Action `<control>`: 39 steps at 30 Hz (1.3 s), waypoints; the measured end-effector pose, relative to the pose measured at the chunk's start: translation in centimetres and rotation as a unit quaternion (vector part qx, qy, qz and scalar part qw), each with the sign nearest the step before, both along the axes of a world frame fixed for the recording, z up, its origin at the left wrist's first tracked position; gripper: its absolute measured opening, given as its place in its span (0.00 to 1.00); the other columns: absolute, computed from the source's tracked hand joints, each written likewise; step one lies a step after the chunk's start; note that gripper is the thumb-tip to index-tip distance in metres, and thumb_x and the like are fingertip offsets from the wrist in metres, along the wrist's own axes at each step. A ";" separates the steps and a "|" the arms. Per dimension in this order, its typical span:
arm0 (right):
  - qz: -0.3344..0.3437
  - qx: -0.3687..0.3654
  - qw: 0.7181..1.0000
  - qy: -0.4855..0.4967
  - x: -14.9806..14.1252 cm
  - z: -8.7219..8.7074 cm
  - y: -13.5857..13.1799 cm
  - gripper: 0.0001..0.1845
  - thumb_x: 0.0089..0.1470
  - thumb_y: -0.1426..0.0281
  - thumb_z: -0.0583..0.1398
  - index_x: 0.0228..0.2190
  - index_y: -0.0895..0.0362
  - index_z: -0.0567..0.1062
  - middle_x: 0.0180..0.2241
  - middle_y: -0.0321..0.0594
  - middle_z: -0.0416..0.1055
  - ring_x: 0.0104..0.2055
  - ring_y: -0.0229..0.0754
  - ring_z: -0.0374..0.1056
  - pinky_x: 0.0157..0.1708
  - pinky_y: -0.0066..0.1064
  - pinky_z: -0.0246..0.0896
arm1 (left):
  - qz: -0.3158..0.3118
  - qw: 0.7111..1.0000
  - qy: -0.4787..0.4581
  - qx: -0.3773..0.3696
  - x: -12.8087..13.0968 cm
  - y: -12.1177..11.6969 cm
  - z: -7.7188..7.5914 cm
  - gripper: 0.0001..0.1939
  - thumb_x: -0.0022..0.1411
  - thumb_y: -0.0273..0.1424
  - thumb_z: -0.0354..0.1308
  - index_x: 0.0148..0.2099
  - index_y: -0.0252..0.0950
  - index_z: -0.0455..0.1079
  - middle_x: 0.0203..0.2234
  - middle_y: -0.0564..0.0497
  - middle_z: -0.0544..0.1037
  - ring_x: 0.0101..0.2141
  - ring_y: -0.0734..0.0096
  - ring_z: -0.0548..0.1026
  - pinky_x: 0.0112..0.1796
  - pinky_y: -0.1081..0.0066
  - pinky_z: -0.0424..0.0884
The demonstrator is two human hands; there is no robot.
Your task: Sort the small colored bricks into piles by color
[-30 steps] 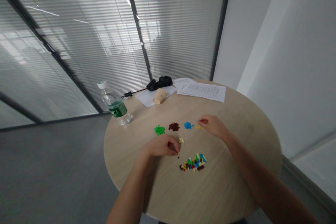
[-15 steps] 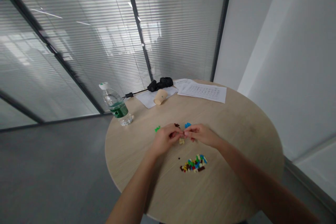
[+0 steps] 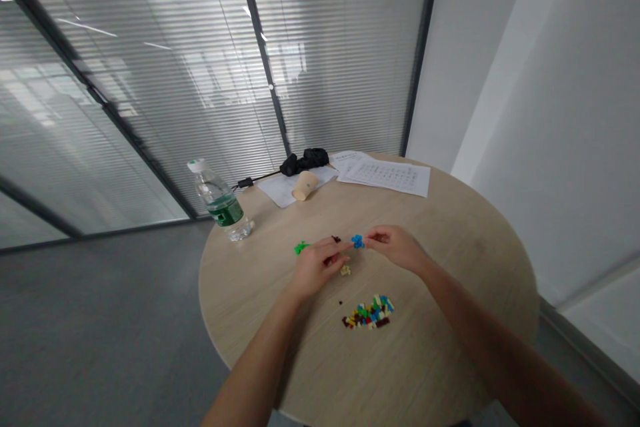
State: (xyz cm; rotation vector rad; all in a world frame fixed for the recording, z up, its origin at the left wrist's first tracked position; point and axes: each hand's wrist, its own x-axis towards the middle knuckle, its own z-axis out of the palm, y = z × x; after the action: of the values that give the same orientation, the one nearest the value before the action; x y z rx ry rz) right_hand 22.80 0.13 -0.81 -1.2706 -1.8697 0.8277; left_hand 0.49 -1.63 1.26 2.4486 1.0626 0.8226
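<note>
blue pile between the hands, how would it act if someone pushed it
The blue pile would probably spread apart rather than slide as one, since it looks like loose small pieces. Each piece is likely light, being tiny beside the right hand.

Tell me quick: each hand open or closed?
Left hand: open; whether holding anything, can't tell.
Right hand: pinched closed by the blue pieces; whether holding anything, can't tell.

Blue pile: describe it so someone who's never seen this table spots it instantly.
On the round, pale table, the left hand and right hand face each other. The blue pile of small pieces sits in the gap between them. It alone is all blue, unlike the green pile, dark brown pile, cream pile and multicoloured pile nearby.
</note>
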 end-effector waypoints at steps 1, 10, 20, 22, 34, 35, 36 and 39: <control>-0.045 0.034 0.997 -0.050 0.8 0.1 0.3 0.11 0.52 0.64 0.58 0.29 0.57 0.78 0.29 0.40 0.76 0.30 0.39 0.68 0.31 0.28 0.60 | 0.003 1.000 0.011 0.000 -0.1 0.0 -0.1 0.15 0.63 0.32 0.53 0.50 0.39 0.73 0.31 0.50 0.74 0.27 0.76 0.68 0.31 0.75 0.64; -0.084 0.018 0.968 -0.237 3.1 -0.7 1.2 0.08 0.51 0.69 0.59 0.29 0.57 0.80 0.31 0.43 0.78 0.34 0.41 0.71 0.34 0.29 0.60 | 0.001 0.997 0.074 -0.020 -0.3 0.1 0.1 0.11 0.63 0.29 0.52 0.44 0.38 0.75 0.34 0.49 0.78 0.33 0.72 0.73 0.36 0.73 0.67; -0.088 0.015 0.975 -0.201 3.3 -1.4 1.8 0.11 0.54 0.68 0.58 0.31 0.57 0.80 0.34 0.45 0.78 0.35 0.43 0.72 0.37 0.30 0.62 | -0.002 0.995 0.097 -0.012 -0.3 0.1 0.2 0.11 0.63 0.29 0.51 0.42 0.37 0.75 0.37 0.49 0.79 0.36 0.70 0.75 0.37 0.72 0.68; -0.089 0.020 0.977 -0.192 3.3 -1.3 1.7 0.11 0.54 0.69 0.58 0.32 0.58 0.80 0.35 0.46 0.78 0.36 0.43 0.71 0.38 0.31 0.62 | -0.003 0.995 0.098 -0.012 -0.3 0.1 0.3 0.11 0.63 0.29 0.51 0.42 0.37 0.75 0.37 0.49 0.79 0.36 0.70 0.75 0.37 0.72 0.68; 0.011 0.102 0.976 -0.190 2.0 -1.5 1.5 0.07 0.51 0.75 0.59 0.28 0.58 0.78 0.33 0.42 0.75 0.35 0.38 0.69 0.37 0.27 0.59 | 0.002 0.993 0.117 0.002 -0.4 0.1 0.2 0.10 0.62 0.28 0.52 0.41 0.37 0.75 0.37 0.50 0.80 0.36 0.69 0.76 0.37 0.72 0.68; 0.011 0.105 0.975 -0.198 2.1 -1.4 1.5 0.07 0.51 0.75 0.59 0.27 0.58 0.78 0.32 0.42 0.75 0.34 0.38 0.68 0.36 0.27 0.59 | 0.002 0.993 0.119 0.004 -0.4 0.1 0.2 0.10 0.62 0.28 0.52 0.41 0.37 0.75 0.37 0.50 0.80 0.36 0.69 0.76 0.37 0.72 0.68; 0.010 0.106 0.973 -0.205 2.2 -1.3 1.4 0.08 0.50 0.76 0.59 0.25 0.58 0.78 0.31 0.41 0.75 0.33 0.38 0.68 0.35 0.27 0.59 | 0.003 0.993 0.119 0.007 -0.4 0.1 0.2 0.10 0.63 0.29 0.52 0.41 0.37 0.75 0.36 0.50 0.80 0.36 0.70 0.76 0.37 0.72 0.68; 0.004 0.116 0.970 -0.215 2.5 -1.1 1.3 0.09 0.51 0.75 0.58 0.24 0.58 0.78 0.29 0.41 0.75 0.31 0.38 0.68 0.33 0.27 0.58 | 0.002 0.993 0.119 0.013 -0.3 0.1 0.3 0.10 0.63 0.29 0.52 0.40 0.37 0.75 0.35 0.51 0.80 0.35 0.70 0.76 0.36 0.73 0.68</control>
State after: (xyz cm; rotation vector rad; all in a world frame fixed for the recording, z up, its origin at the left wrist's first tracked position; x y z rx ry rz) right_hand 25.25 1.43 -1.87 -1.3689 -2.2341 0.3345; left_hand 0.14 -1.57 1.52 2.6162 1.1451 0.5579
